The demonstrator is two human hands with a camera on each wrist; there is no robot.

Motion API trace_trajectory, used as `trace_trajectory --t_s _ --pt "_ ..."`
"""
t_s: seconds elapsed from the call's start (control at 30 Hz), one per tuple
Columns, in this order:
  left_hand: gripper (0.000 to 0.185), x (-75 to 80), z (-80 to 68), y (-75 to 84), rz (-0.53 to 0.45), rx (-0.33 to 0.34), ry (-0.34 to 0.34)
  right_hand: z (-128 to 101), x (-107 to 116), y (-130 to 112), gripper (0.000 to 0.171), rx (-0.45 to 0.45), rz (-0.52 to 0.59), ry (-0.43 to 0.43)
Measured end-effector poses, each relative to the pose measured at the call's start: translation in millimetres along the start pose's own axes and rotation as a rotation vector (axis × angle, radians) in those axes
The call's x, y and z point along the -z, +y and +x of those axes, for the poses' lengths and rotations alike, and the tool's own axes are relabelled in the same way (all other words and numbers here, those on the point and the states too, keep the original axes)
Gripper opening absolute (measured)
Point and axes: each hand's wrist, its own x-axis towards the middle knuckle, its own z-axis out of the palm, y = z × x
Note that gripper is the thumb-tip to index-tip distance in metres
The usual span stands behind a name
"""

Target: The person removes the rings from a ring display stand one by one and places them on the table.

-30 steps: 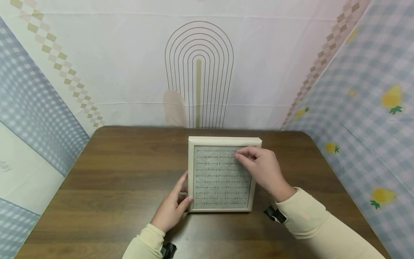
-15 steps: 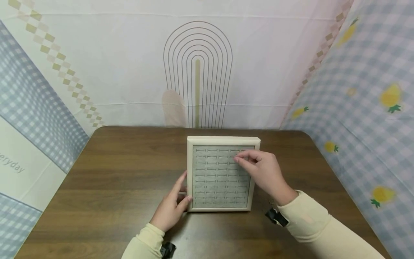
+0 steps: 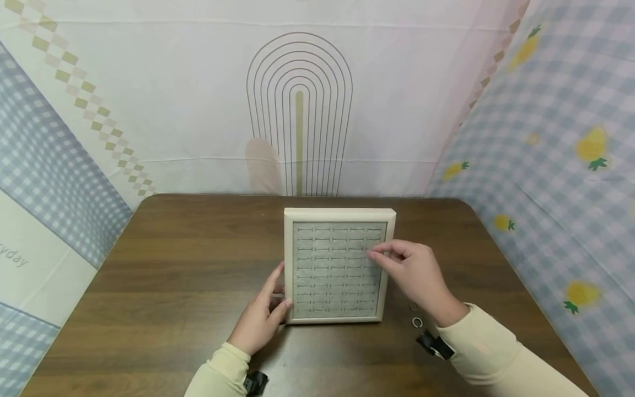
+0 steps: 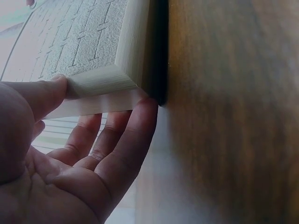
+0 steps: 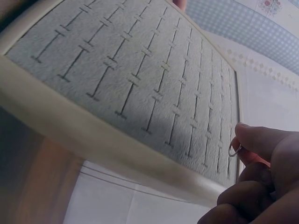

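A ring display board stands tilted back on the table, with a cream frame and grey felt cut by rows of short slits. My left hand holds its lower left edge; in the left wrist view the thumb lies on the front of the frame and the other fingers reach round the side. My right hand is in front of the board's right side, pinching a small silver ring between thumb and forefinger. The ring hangs close before the slits, its lower part showing below the fingertips.
Two more rings lie on the brown table right of the board, the nearer ring beside the right wrist's black camera. A white patterned cloth hangs behind the table, and a checked cloth on the right.
My right hand has moved down and to the right from the board's top right slits, still pinching. The rings on the table show more clearly now. My left hand keeps its hold.
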Motion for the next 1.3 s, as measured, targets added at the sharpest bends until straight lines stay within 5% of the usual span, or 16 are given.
trace_trajectory --t_s 0.7,1.3 --pt "0.082 -2.1 1.3 -1.6 -0.007 0.021 -0.003 -44.3 27.5 53.2 0.011 -0.188 -0.067 -0.019" --pt "0.084 0.1 1.1 0.8 0.010 0.031 -0.019 -74.3 31.0 95.8 0.003 -0.248 -0.143 -0.037"
